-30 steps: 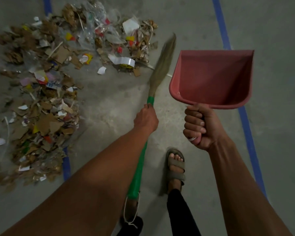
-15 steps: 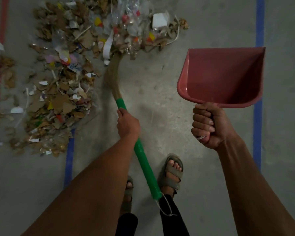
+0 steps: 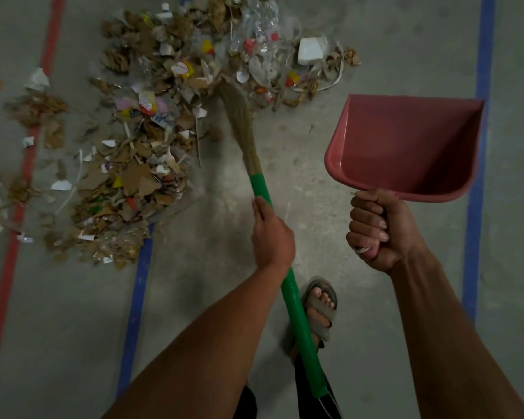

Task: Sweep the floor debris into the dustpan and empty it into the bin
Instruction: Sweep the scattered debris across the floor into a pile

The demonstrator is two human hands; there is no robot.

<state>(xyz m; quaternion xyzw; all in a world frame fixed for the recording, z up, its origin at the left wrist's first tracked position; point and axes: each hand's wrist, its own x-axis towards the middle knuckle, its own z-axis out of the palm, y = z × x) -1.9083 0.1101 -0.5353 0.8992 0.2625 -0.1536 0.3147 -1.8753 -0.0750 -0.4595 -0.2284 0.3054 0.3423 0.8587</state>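
Observation:
A wide heap of debris (image 3: 164, 122) lies on the concrete floor at upper left: torn cardboard, paper scraps, clear plastic, a white foam block. My left hand (image 3: 271, 237) grips the green handle of a grass broom (image 3: 297, 316), whose straw head (image 3: 239, 122) reaches into the heap's right side. My right hand (image 3: 375, 231) grips the handle of a pink dustpan (image 3: 406, 149), held in the air to the right of the broom with nothing in it. No bin is in view.
Blue tape lines (image 3: 478, 182) (image 3: 136, 300) and a red tape line (image 3: 15, 225) run along the floor. My sandalled foot (image 3: 319, 306) stands just behind the broom handle. Loose scraps (image 3: 37, 80) lie left of the red line.
The broom head has swung from the right of the heap leftward into it, pushing debris. The view has shifted so the heap sits further right. The dustpan stays held up.

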